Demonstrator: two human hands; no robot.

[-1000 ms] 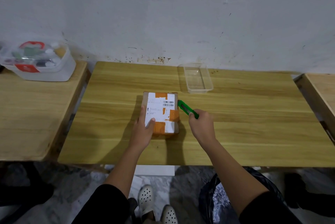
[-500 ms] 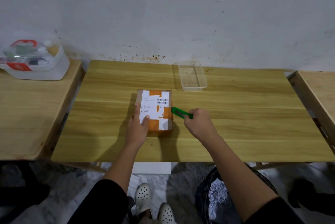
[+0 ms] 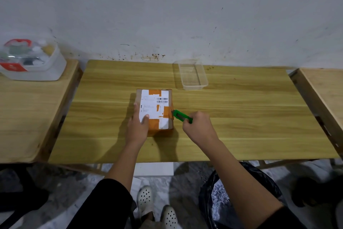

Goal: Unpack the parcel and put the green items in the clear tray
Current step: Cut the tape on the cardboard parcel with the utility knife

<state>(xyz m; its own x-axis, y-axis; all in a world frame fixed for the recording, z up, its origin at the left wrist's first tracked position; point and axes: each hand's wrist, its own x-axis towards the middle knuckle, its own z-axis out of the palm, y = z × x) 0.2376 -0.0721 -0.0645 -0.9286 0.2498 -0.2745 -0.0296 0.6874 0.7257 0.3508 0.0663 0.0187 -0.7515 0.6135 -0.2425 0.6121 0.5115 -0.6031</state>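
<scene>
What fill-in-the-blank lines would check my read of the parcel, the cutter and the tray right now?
1. The left hand rests on the parcel, which is sealed with ____ tape.
2. The right hand grips a ____ cutter whose tip is at the parcel's right edge.
3. The clear tray behind the parcel holds ____.

Missing words: orange; green; nothing.

We see parcel flat on wooden table, white label and orange tape up. Our left hand presses its near-left part, fingers straight. Our right hand grips green cutter — tip at parcel's right edge. Clear tray beyond far-right corner, apart.
</scene>
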